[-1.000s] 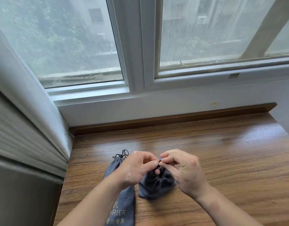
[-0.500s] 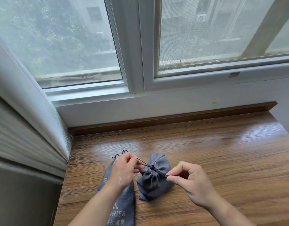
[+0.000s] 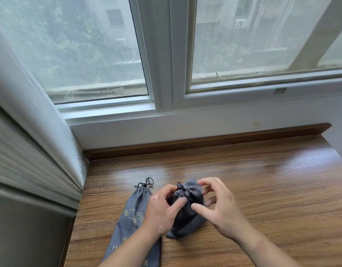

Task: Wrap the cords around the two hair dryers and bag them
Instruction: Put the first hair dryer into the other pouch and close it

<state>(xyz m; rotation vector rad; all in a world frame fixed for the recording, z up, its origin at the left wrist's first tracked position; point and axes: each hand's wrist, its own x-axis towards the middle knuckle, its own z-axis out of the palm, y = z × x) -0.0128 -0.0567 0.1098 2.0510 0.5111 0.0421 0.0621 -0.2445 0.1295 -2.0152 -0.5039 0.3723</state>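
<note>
Two grey-blue drawstring bags lie on the wooden table (image 3: pixel 262 180). The left bag (image 3: pixel 131 222) is long, printed with a yellow hair dryer picture, and its black cord is tied at the top. The right bag (image 3: pixel 187 212) is bunched short, its mouth cinched by a black drawstring (image 3: pixel 182 189). My left hand (image 3: pixel 162 211) presses its fingers on this bag just below the cinched neck. To the bag's right, my right hand (image 3: pixel 218 205) hovers with fingers spread, holding nothing. No hair dryer shows; the bags hide their contents.
A white window frame (image 3: pixel 162 74) and wall rise behind the table, with a wooden back rail (image 3: pixel 205 139) along it. A grey ribbed panel (image 3: pixel 27 160) stands at the left. The table's left edge runs beside the long bag.
Both hands were pulling the drawstring ends apart half a second ago. Now the ends are let go, the left hand rests on the bag and the right hand has opened.
</note>
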